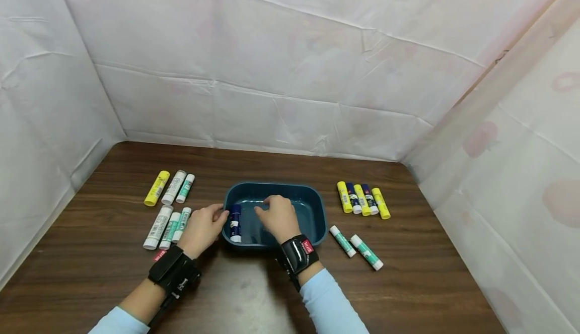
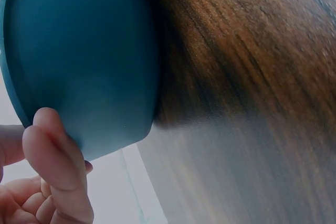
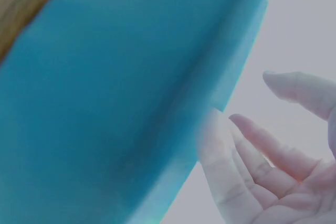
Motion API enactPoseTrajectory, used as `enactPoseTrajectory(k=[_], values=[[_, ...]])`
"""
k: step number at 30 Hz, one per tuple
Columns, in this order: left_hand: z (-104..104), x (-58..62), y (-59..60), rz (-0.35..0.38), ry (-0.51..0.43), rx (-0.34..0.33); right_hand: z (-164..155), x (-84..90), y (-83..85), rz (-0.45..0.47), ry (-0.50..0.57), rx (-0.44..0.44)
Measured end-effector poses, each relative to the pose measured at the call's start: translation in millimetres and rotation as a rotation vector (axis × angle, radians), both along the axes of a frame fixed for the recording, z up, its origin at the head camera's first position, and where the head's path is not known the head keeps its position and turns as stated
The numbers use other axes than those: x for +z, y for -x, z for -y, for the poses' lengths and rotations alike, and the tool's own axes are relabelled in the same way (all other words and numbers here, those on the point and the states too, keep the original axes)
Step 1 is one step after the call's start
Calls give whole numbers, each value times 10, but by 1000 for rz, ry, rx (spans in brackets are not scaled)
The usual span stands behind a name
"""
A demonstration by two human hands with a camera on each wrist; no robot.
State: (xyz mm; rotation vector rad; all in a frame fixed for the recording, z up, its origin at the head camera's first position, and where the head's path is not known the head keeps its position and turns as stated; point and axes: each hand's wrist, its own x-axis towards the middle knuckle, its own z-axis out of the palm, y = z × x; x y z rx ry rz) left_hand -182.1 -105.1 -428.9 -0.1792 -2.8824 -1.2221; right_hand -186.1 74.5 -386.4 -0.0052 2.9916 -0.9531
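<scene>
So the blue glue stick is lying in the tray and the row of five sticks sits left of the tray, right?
Not quite: the row of five sticks sits right of the tray, as the head view shows. The blue glue stick does lie in the tray.

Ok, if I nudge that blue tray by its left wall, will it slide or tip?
Probably slides: the blue tray is low, wide and sits flat on smooth wood. It looks like light plastic, so it may skid fast. The glue stick inside lies on its side and could roll.
</scene>
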Motion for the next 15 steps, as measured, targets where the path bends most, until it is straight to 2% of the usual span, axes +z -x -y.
enactPoseTrajectory(k=[9, 15], values=[[-4, -11, 5, 10, 13, 5, -471, 178, -65, -125, -51, -30], [-7, 4, -6, 24, 18, 8, -912, 262, -125, -122, -50, -111]])
